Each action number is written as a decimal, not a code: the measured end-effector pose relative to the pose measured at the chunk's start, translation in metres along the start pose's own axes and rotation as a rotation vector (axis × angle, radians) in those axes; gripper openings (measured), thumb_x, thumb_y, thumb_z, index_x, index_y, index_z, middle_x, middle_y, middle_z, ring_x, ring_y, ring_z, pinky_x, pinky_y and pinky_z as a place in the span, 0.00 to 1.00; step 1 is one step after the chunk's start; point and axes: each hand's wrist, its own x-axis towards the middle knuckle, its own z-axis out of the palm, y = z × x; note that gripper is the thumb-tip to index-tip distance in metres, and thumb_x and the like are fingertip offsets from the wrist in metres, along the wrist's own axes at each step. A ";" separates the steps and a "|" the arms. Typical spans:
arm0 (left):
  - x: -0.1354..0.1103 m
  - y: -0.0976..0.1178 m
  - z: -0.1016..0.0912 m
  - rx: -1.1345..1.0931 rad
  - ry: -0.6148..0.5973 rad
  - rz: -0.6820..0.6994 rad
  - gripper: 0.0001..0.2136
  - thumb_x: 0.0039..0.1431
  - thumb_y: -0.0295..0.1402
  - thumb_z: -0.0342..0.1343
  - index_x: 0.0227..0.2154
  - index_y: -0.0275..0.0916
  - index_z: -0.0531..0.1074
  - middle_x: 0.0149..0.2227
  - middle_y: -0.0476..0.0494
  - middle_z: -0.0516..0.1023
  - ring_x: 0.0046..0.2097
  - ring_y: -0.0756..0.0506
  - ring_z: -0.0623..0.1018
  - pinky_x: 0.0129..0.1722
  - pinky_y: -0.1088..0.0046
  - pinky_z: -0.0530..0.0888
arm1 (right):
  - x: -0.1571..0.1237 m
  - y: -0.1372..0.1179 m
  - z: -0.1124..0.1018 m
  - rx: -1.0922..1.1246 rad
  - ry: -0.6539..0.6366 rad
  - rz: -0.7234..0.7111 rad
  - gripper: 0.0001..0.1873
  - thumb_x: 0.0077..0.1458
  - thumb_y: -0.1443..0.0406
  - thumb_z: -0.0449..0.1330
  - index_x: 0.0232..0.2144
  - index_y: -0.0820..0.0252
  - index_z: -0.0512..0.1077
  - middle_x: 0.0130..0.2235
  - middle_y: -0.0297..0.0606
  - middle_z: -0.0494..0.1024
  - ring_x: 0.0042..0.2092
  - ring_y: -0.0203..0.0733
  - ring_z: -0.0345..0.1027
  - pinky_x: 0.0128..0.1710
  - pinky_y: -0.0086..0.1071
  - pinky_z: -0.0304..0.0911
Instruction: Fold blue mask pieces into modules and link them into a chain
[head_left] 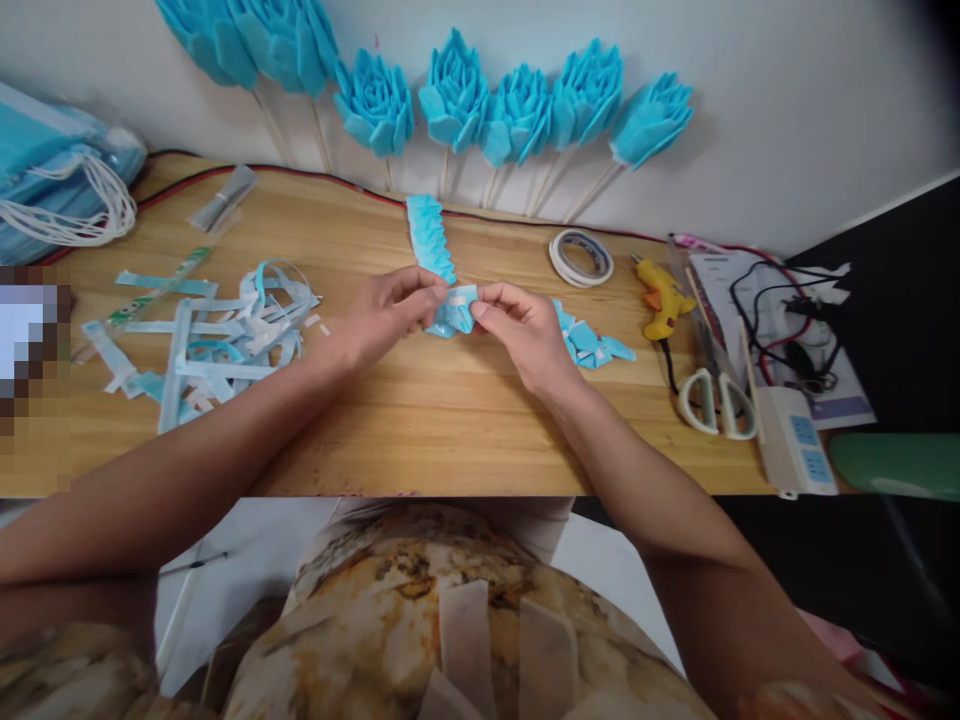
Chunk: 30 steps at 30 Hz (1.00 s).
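Observation:
In the head view, a small light-blue fabric piece [460, 312] is held between my two hands above the middle of the table. My left hand [394, 315] pinches its left side with thumb and forefinger. The fingers of my right hand [525, 325] are closed on its right edge. A small whitish patch shows on its face. Just behind my hands lies a row of overlapping blue petals [427, 230]. Beside my right hand is a small pile of loose blue petals [589, 340], partly hidden by that hand.
Several blue fabric flowers [454, 95] on sticks lean against the wall. White and blue scraps [225, 340] lie left. A tape roll [581, 258], yellow glue gun [660, 300], scissors [716, 400], power strip [799, 440] and cables [795, 330] occupy the right. Stacked blue sheets [52, 170] sit far left.

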 end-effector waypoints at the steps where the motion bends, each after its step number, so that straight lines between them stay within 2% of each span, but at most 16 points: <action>1: 0.000 -0.001 0.000 0.000 -0.016 -0.007 0.10 0.61 0.40 0.61 0.32 0.39 0.75 0.26 0.49 0.73 0.28 0.50 0.68 0.29 0.74 0.65 | 0.000 0.000 0.000 -0.001 -0.010 0.013 0.08 0.54 0.58 0.66 0.30 0.56 0.78 0.28 0.30 0.76 0.32 0.34 0.67 0.37 0.31 0.67; 5: 0.000 -0.002 0.000 -0.004 -0.007 -0.001 0.10 0.58 0.39 0.65 0.28 0.39 0.75 0.25 0.51 0.73 0.28 0.51 0.69 0.29 0.74 0.66 | -0.002 -0.003 0.000 0.027 -0.067 0.060 0.10 0.55 0.57 0.66 0.29 0.57 0.77 0.28 0.30 0.76 0.32 0.34 0.67 0.37 0.31 0.66; 9: 0.000 -0.003 0.001 0.006 0.013 0.013 0.10 0.57 0.38 0.65 0.27 0.39 0.75 0.26 0.50 0.75 0.29 0.51 0.70 0.30 0.74 0.66 | -0.002 -0.006 -0.001 0.029 -0.100 0.079 0.16 0.57 0.52 0.64 0.27 0.57 0.74 0.28 0.32 0.75 0.33 0.35 0.67 0.37 0.32 0.65; 16: -0.002 -0.006 0.005 0.111 -0.030 0.057 0.14 0.58 0.44 0.68 0.29 0.39 0.76 0.26 0.51 0.74 0.29 0.50 0.70 0.30 0.73 0.65 | -0.003 -0.003 0.001 -0.108 -0.085 0.044 0.13 0.53 0.55 0.66 0.27 0.56 0.71 0.26 0.29 0.71 0.30 0.34 0.59 0.31 0.30 0.56; 23: -0.003 0.000 0.002 0.127 -0.043 0.044 0.09 0.61 0.38 0.62 0.29 0.39 0.76 0.24 0.52 0.69 0.26 0.51 0.65 0.27 0.73 0.62 | -0.001 -0.002 -0.002 -0.158 -0.078 0.020 0.11 0.54 0.57 0.64 0.25 0.56 0.69 0.26 0.30 0.70 0.31 0.34 0.58 0.31 0.31 0.57; 30: 0.001 -0.003 0.001 0.122 -0.047 0.034 0.07 0.59 0.35 0.62 0.27 0.39 0.76 0.25 0.51 0.72 0.27 0.50 0.66 0.28 0.72 0.62 | 0.001 -0.004 -0.003 -0.152 -0.106 0.005 0.10 0.56 0.58 0.62 0.26 0.56 0.71 0.27 0.30 0.73 0.31 0.34 0.62 0.33 0.31 0.62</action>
